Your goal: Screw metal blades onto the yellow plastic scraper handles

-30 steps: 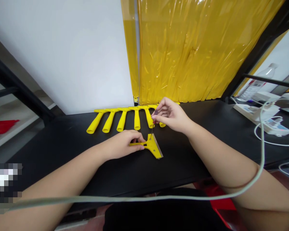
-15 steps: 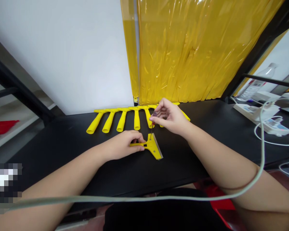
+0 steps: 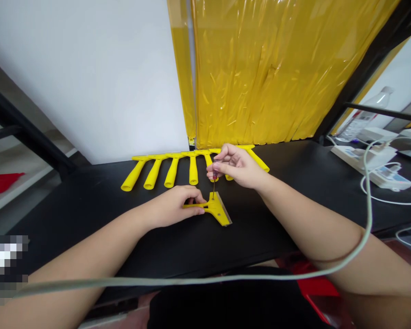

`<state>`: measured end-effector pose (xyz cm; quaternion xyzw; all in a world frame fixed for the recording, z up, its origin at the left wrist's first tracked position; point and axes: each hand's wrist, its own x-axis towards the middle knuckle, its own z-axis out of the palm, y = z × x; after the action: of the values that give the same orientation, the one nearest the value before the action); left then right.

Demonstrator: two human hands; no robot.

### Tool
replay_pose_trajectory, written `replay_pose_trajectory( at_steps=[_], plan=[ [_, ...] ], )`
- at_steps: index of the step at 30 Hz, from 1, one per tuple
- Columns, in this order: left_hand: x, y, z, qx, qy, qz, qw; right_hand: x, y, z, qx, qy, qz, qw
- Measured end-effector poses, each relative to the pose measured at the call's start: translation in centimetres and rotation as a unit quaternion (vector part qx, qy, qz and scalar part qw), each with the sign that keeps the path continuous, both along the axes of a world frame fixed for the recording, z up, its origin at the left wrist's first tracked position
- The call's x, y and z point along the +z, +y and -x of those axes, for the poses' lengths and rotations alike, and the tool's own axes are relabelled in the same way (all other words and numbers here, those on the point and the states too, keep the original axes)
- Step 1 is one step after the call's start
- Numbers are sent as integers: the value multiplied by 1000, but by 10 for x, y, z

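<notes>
My left hand (image 3: 178, 206) is closed on the handle of a yellow scraper (image 3: 218, 211), pinching it near the neck. The scraper lies over the black table with its metal blade edge toward the right and two screws in its head. My right hand (image 3: 239, 167) grips a small screwdriver (image 3: 214, 176) with a dark reddish handle. Its thin shaft points down, and the tip meets the scraper head at the upper screw. My fingers partly cover the screwdriver's handle.
Several yellow scraper handles (image 3: 171, 172) stand in a row along the back of the black table (image 3: 99, 205). A yellow plastic curtain (image 3: 260, 73) and a white panel (image 3: 123, 82) rise behind. At right are power strips (image 3: 380, 167) and a bottle (image 3: 366, 116). A pale cable (image 3: 233, 277) crosses in front.
The screwdriver has become more upright over the same screw, and my right hand's fingers have shifted around its handle. My left hand keeps its hold on the scraper.
</notes>
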<state>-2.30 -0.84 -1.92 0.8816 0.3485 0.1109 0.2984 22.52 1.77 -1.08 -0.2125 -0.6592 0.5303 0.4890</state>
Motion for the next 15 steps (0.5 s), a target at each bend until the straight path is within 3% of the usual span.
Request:
replay_pose_trajectory(
  at_steps=[9,15],
  plan=[
    [1,-2,-1,-3,-8,-4,1000,-2,0,10,113,100,162,975],
    [0,-2,0,-11,-8,-8,1000,4,-10,17,128,128,205,962]
  ],
)
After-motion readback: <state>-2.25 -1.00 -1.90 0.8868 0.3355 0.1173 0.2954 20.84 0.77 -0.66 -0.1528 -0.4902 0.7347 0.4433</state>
